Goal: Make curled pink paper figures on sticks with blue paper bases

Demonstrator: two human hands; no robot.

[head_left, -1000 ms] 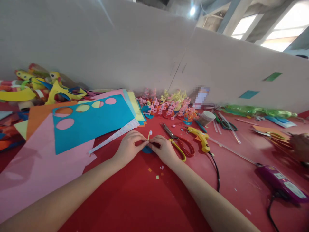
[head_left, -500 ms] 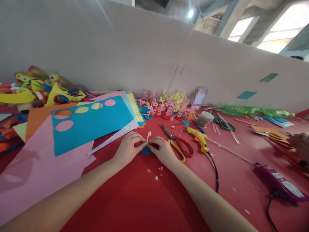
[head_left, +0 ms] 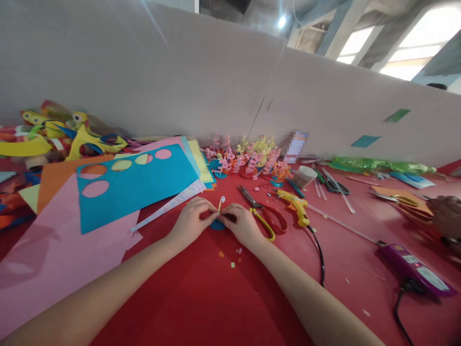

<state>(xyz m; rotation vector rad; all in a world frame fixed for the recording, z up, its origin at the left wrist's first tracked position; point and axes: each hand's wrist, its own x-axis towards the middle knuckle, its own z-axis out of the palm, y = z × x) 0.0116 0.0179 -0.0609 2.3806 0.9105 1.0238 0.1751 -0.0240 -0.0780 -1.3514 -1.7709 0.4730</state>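
Note:
My left hand (head_left: 194,217) and my right hand (head_left: 240,220) meet at the middle of the red table, fingertips pinched together. Between them stands a thin pale yellow paper strip (head_left: 219,205) with a whitish curl at its top. Both hands are closed on its lower part, which the fingers partly hide. Under the fingertips a blue paper disc (head_left: 217,225) lies on the table. Red-and-yellow-handled scissors (head_left: 262,211) lie just right of my right hand. Tiny paper scraps (head_left: 233,265) are scattered in front of the hands.
A yellow glue gun (head_left: 295,206) lies to the right, its cord running toward me. Beyond it is a purple power strip (head_left: 414,269). Curled paper pieces (head_left: 248,161) crowd the back. Blue card with round holes (head_left: 144,192) covers the left. Another person's hand (head_left: 446,216) is at the right edge.
My hands keep the same pinch on the strip. The view has shifted slightly, and the other person's hand at the right edge has moved a little.

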